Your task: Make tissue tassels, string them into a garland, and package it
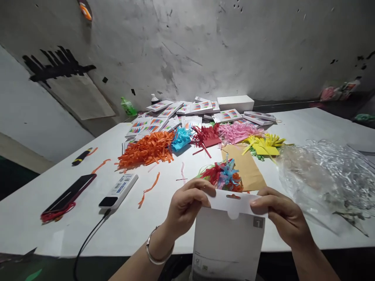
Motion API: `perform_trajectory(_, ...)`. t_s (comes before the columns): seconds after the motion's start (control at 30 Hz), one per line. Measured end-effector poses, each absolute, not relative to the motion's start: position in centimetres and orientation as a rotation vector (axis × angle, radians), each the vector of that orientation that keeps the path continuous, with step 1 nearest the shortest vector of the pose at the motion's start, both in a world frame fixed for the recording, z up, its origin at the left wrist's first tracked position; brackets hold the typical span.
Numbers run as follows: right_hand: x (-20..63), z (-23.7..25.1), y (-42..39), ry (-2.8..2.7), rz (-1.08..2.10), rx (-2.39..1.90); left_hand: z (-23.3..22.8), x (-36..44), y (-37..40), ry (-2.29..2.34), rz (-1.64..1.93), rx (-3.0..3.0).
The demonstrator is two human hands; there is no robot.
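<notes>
A white cardboard box (228,242) with a hang-hole tab along its top stands upright over the table's front edge, its printed back facing me. The fingers of my left hand (187,207) pinch the tab's left corner. At the right corner, my right hand (281,214) grips the same tab between thumb and fingers. Just beyond the tab lies a bundle of mixed red, blue and orange paper tassels (224,173). A brown paper sheet (249,171) lies behind and to the right of it. What the box contains is hidden.
Orange (149,150), blue (181,138), red (207,136), pink (238,132) and yellow tassels (265,145) lie in a row before piled printed boxes (193,108). Crumpled clear plastic (331,179) is at right. A phone (70,195), a cabled white device (119,191) and a cutter (82,157) lie left.
</notes>
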State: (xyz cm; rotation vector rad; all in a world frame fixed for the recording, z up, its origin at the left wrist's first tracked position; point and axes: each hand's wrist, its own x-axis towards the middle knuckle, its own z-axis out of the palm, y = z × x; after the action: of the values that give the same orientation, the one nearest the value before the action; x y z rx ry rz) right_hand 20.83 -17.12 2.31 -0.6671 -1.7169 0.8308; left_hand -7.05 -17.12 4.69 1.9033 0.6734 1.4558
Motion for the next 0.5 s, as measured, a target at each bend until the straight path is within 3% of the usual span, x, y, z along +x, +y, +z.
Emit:
perform_trajectory(0.23,19.9,6.8,-17.0,-2.204,0.366,-0.883,5.2,-6.6,-16.6,0.784,1.218,1.872)
perform_trajectory(0.5,18.4,7.8,-14.2,-2.574,0.336,-0.940,4.6,-5.7,-16.0,0.792,1.192,1.885)
